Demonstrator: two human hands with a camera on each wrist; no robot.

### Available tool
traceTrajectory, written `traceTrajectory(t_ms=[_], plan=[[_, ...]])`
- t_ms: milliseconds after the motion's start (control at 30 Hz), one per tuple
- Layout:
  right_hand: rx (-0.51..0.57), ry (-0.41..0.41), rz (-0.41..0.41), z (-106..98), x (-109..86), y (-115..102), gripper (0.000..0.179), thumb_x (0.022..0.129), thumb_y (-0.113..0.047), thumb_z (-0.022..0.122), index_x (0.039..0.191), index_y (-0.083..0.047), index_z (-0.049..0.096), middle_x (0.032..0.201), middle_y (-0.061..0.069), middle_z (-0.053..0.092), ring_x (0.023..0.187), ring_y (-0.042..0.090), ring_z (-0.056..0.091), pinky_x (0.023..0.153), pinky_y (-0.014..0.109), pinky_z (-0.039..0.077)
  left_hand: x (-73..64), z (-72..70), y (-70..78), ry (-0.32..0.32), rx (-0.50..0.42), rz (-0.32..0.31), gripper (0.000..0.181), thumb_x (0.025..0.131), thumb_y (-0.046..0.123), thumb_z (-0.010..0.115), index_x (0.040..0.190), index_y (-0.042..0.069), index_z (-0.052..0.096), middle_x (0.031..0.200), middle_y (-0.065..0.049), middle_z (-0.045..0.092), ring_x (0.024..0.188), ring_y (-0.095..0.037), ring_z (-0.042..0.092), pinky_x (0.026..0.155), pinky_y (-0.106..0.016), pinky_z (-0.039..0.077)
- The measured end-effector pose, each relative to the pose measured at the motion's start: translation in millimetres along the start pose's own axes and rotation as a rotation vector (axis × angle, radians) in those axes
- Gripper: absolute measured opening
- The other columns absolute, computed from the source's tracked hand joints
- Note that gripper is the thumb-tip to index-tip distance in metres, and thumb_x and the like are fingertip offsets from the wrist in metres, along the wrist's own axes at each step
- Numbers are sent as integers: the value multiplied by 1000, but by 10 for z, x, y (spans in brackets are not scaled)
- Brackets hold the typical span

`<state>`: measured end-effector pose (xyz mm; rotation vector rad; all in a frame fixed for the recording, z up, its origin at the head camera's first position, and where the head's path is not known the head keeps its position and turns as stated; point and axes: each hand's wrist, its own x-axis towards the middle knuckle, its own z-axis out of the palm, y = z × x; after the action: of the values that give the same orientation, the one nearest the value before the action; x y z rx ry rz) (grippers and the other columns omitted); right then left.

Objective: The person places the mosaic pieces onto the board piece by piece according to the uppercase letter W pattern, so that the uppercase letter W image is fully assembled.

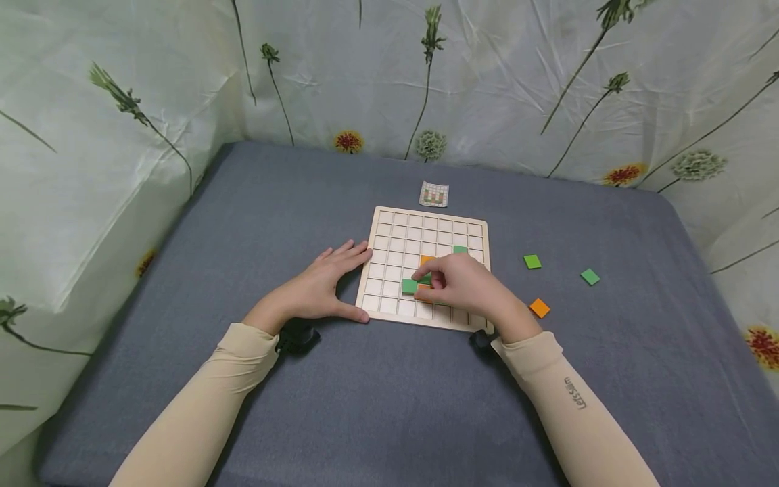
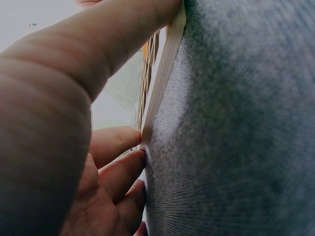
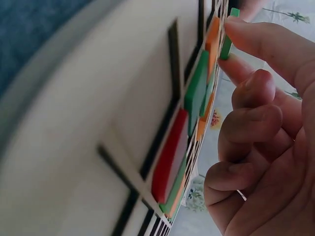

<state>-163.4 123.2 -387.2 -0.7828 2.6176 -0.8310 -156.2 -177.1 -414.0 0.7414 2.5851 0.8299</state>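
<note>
My right hand pinches a green square tile between thumb and index finger, close over the grid board. The other fingers of this hand are curled. On the board, an orange tile and a green tile show past the hand. A red tile lies in the grid in the right wrist view, hidden under the hand in the head view. Beside it is another green tile. My left hand rests at the board's left edge, fingers extended, thumb at the near corner.
Right of the board lie two loose green tiles, a nearer one and a farther one, and an orange tile. A small pattern card lies behind the board. Grey cloth covers the table; flowered fabric hangs behind.
</note>
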Motion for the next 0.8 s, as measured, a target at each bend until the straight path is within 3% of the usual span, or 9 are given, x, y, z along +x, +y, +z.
traceTrajectory(t_ms=[800], plan=[[-64, -25, 20, 15, -16, -43, 23, 92, -27, 86, 110, -15, 82, 67, -7, 55, 59, 6, 49, 60, 23, 40, -1, 0, -6, 7, 0, 9, 119, 78, 52, 95, 170, 9, 32, 180, -10, 22, 170, -36, 11, 135, -64, 6]])
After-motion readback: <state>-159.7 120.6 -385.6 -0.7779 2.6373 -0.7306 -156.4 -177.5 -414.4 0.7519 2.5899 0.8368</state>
